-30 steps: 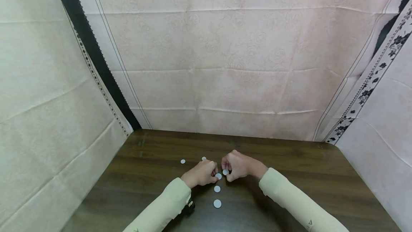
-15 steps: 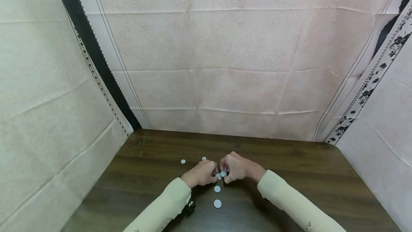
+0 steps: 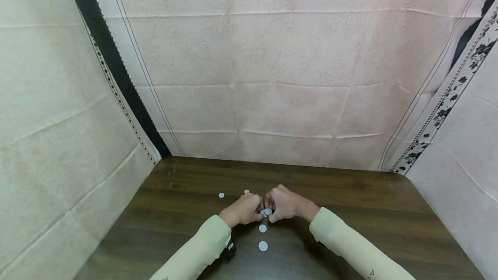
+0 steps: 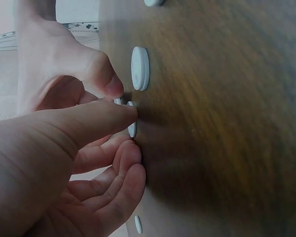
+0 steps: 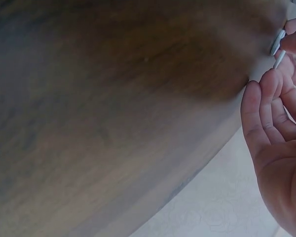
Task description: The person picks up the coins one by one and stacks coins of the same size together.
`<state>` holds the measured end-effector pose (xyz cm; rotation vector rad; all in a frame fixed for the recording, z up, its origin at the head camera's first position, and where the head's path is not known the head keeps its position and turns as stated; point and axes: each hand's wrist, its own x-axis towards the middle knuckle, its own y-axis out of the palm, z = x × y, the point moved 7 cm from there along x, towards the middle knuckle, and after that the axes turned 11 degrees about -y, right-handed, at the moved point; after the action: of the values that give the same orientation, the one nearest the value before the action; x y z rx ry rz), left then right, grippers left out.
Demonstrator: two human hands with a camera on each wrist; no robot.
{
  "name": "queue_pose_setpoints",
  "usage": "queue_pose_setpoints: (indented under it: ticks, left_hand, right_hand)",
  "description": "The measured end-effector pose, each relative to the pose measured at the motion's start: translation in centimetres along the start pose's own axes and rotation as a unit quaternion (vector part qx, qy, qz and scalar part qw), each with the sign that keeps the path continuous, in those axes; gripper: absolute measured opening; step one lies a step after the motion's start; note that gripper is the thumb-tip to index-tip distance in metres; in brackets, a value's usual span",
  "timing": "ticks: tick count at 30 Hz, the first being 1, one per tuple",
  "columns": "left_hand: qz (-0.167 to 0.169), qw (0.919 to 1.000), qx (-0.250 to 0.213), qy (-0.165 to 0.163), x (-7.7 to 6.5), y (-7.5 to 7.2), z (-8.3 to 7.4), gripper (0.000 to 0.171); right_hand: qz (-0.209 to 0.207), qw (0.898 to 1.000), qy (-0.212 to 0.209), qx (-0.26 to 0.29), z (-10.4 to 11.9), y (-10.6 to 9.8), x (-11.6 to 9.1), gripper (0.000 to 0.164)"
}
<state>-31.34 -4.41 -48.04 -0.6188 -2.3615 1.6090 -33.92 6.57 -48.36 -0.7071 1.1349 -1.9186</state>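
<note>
My left hand (image 3: 243, 208) rests low over the wooden table, thumb and fingers pinching a small flat white disc (image 4: 132, 129) at its edges. Facing it from the right, my right hand (image 3: 285, 202) holds a second white disc (image 5: 280, 59) between thumb and curled fingers. This second disc overlaps the first in the head view, tilted slightly above it. In the left wrist view, my left thumb partly hides both discs. Nearer to me lies a white disc (image 3: 262, 228) with a groove round its side, like two layers.
Another white disc (image 3: 263, 246) lies closest to me in the same column. Beyond my left hand are two more, a left disc (image 3: 221, 195) and a partly hidden disc (image 3: 247, 191). Pale cloth (image 3: 272, 98) hangs behind the dark wooden table (image 3: 350, 211) and along both sides.
My right hand has moved left and slightly toward me, bringing its disc from beside the left hand's disc to overlapping it. The left hand stays in place.
</note>
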Motion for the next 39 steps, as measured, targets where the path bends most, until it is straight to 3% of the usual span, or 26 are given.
queue_pose_setpoints:
  ticks: [20, 39]
  left_hand:
    - [0.007, 0.9998, -0.01, -0.018, 0.04, 0.21, 0.15, 0.019]
    - [0.013, 0.999, -0.04, -0.013, -0.15, 0.22, 0.39, 0.013]
  right_hand:
    - [-0.012, 1.0, 0.004, 0.018, 0.11, 0.46, 0.32, 0.016]
    - [-0.019, 0.999, 0.01, 0.032, 0.09, 0.68, 0.33, 0.018]
